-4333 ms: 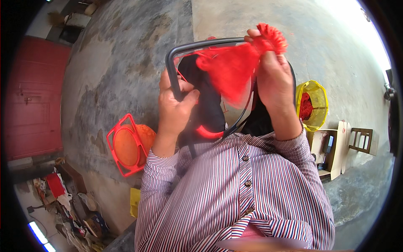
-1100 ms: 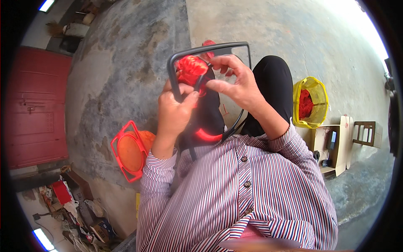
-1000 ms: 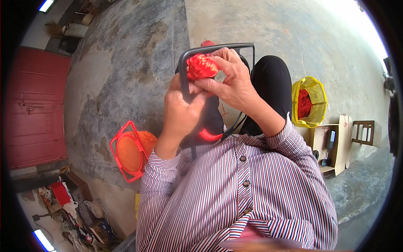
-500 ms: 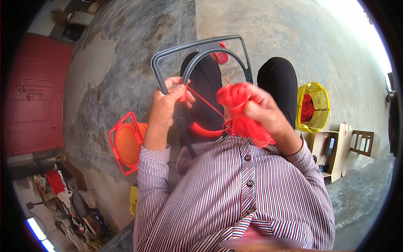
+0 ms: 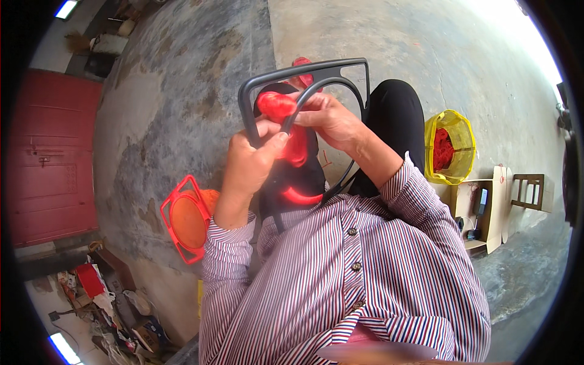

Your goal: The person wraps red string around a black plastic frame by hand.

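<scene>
A dark grey plastic frame with a round ring inside it stands over my lap. My left hand is closed on its left side, thumb on the ring. My right hand is closed on a bundle of red cord, its fingertips partly hidden by the ring. The bundle's top pokes into the gap between ring and outer frame, while a loose red length hangs below, inside the ring. Lower on the ring sits a red wrapped stretch, partly blurred.
Beyond my knees a red item lies on the concrete floor. To the left is an orange-red frame with a round centre. On the right stand a yellow basket with red cord, an open cardboard box and a wooden stool.
My right hand has carried the red bundle leftward and up to the ring, into the gap beside it. The frame has shifted slightly right, still in my left hand.
</scene>
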A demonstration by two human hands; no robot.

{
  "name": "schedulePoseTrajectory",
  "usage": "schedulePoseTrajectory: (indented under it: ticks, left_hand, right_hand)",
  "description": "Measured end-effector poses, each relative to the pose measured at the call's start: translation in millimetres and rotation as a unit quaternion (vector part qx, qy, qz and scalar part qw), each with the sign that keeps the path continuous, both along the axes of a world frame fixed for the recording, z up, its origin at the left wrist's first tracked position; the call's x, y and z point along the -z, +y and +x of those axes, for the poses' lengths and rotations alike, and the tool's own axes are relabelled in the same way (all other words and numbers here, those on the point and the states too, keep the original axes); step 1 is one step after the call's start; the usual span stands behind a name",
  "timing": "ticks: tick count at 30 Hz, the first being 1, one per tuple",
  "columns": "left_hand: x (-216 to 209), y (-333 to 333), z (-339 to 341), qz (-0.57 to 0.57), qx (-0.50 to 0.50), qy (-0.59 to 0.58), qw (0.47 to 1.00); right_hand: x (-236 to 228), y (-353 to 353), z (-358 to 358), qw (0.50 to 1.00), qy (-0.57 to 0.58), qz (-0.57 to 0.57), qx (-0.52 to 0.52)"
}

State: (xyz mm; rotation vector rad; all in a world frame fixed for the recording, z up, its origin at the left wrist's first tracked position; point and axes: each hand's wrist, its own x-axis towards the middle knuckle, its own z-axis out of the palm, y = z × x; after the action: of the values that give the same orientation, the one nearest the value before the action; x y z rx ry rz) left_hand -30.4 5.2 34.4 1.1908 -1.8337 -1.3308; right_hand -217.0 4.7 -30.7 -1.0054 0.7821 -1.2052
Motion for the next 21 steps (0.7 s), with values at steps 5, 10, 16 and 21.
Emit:
schedulePoseTrajectory:
  ticks: [5, 10, 16, 21]
  left_hand:
    - [16, 0, 8, -0.108, -0.045, 0.007, 0.993]
    - [9, 2, -9, -0.183, -0.016, 0.005, 0.983]
    - [17, -4, 6, -0.251, -0.055, 0.003, 0.966]
    - [31, -3, 24, 0.052, -0.113, 0.126, 0.984]
  right_hand:
    - [6, 14, -5, 0.987, -0.121, 0.001, 0.109]
    - [-37, 21, 1, 0.786, 0.457, -0.313, 0.274]
    - [-41, 21, -13, 0.942, 0.076, -0.192, 0.263]
    - [-45, 45, -28, 0.959, -0.25, -0.127, 0.051]
